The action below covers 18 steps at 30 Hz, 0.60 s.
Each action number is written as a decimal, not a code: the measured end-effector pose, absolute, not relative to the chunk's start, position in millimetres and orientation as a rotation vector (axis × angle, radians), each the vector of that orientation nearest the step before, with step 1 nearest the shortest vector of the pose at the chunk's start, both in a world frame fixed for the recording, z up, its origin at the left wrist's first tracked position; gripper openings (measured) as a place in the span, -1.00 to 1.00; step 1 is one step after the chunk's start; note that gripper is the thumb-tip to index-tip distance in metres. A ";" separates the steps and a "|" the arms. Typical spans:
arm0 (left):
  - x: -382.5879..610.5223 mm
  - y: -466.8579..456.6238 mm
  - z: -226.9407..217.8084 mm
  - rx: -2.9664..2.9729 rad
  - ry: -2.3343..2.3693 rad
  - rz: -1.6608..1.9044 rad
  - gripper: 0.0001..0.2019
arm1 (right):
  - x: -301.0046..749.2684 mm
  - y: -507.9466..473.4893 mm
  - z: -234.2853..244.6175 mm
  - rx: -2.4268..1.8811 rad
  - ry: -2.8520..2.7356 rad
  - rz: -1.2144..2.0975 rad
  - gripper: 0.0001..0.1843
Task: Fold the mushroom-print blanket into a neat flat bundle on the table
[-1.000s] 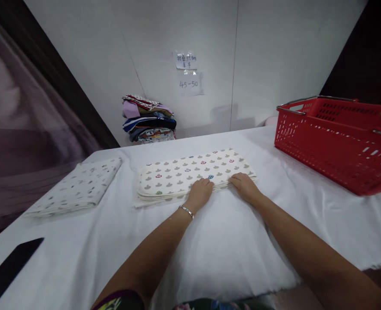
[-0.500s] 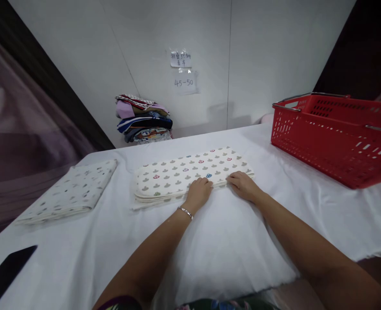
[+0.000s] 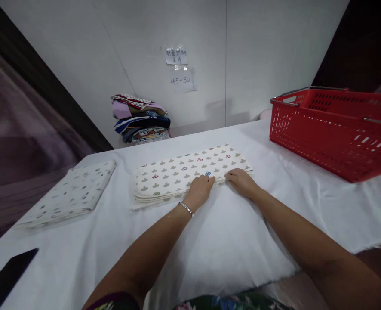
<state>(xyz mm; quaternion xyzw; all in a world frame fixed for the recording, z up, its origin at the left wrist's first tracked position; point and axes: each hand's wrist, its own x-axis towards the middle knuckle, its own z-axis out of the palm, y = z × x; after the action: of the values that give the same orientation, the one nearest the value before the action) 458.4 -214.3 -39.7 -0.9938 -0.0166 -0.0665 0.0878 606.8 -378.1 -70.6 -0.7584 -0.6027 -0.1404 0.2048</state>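
A long folded cloth point(image 3: 177, 174), cream with grey, red and blue mushroom-like prints, lies flat in several layers on the table. My left hand point(image 3: 201, 189), with a bracelet at the wrist, is closed on its near edge right of the middle, fingertips on top. Nearer the cloth's right end, my right hand point(image 3: 241, 181) grips the same edge with fingers pressed together. Both thumbs are largely hidden. A second folded cloth point(image 3: 77, 189), white with small dark spots, rests to the left, apart from both hands.
A red plastic basket point(image 3: 319, 137) with metal handles stands on the right. Several folded fabrics point(image 3: 141, 118) are piled against the back wall. A dark flat object point(image 3: 10, 275) lies at the lower left. White cloth point(image 3: 229, 241) covers the table.
The view has shifted slightly. My left hand's fingers have slid a little to the right along the cloth's near edge; the right hand stays at nearly the same spot on it.
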 end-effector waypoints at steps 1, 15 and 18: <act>459.8 -215.0 -38.7 -2.952 -0.041 -0.188 -0.68 | 606.5 -378.5 -70.0 -2.111 -1.679 -0.390 -0.72; 464.0 -209.6 -26.6 -3.144 -0.273 -0.124 -0.60 | 605.8 -375.8 -72.0 -2.097 -1.655 -0.382 -0.71; 463.8 -210.6 -23.7 -3.156 -0.267 -0.092 -0.66 | 608.0 -375.9 -73.5 -2.070 -1.650 -0.370 -0.71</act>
<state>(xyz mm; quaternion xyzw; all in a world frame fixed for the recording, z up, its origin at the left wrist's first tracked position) 463.8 -210.6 -23.7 -0.9959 -0.0842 -0.0289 -0.0133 608.0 -375.9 -73.5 -0.7533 -0.6004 -0.1346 0.2322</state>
